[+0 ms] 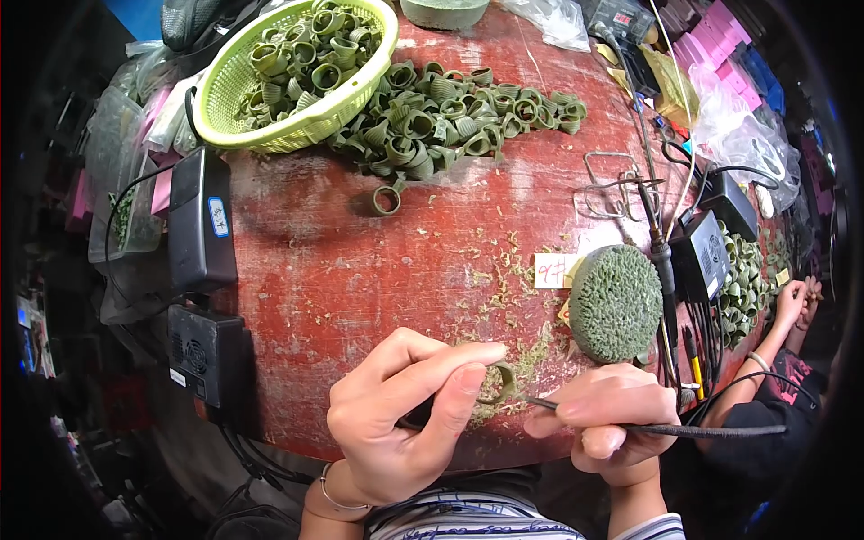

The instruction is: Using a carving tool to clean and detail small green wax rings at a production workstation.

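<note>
The left hand (405, 414) was above the near edge of the desk (315, 288), its grip clamped on a green ring (509, 380) between thumb and fingers. The right hand (612, 414) was beside it, its grip clamped on a thin dark tool (720, 432). The tool's tip pointed left at the ring's side; I could not tell whether the two touched.

Green shavings (531, 355) lay around and beyond the hands, from the near edge toward the middle of the desk. A round green block (616, 304) stood just beyond the right hand, with a white card (549, 270) beside it on the left.

By the far edge, toward the far left corner, a yellow-green basket (310, 128) held many rings. A heap (432, 121) of more rings spread to its right, and a loose ring (375, 200) lay just on the near side of that heap. Two black boxes (200, 220) stood along the left edge. On the right side of the desk, a co-worker's hand (792, 306) was near further rings (742, 288).
</note>
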`<state>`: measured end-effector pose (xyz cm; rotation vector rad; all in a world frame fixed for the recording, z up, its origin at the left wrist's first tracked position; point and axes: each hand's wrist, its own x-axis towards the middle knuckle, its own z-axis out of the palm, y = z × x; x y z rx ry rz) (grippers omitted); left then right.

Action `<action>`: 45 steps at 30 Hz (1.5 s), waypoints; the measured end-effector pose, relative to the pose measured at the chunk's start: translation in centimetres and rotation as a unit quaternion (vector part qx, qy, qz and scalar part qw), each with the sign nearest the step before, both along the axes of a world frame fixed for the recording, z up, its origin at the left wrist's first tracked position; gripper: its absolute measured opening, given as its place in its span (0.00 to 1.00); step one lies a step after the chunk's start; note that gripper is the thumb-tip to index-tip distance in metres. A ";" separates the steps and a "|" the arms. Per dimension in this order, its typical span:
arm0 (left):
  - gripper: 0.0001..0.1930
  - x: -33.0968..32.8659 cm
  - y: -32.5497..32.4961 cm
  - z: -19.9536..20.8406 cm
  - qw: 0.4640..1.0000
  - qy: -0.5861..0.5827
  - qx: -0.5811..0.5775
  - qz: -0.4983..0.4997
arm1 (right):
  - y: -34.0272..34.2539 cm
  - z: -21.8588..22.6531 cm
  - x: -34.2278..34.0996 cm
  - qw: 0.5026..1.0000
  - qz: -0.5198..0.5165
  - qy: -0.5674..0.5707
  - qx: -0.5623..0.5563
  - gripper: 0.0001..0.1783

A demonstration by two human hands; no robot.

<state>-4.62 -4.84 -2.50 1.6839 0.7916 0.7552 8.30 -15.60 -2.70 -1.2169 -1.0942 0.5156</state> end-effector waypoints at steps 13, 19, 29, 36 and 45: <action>0.06 -0.2 0.4 0.2 0.998 -0.020 -0.043 -0.042 | -0.7 -0.2 0.1 0.998 -0.004 0.061 -0.006 0.14; 0.05 -0.2 0.7 0.1 0.998 -0.014 -0.036 -0.055 | 0.0 -0.5 0.1 1.000 -0.009 0.011 -0.009 0.13; 0.05 -0.4 1.0 -0.1 0.996 -0.025 -0.054 -0.065 | 0.5 -0.7 -0.2 1.000 0.001 -0.002 0.010 0.12; 0.06 -0.7 0.8 0.1 0.995 -0.009 -0.078 -0.057 | 0.0 -0.6 0.0 0.997 0.044 -0.061 -0.004 0.13; 0.11 0.0 0.3 0.2 0.990 -0.029 -0.134 -0.010 | 0.0 -0.2 -0.4 0.993 0.033 -0.099 0.057 0.15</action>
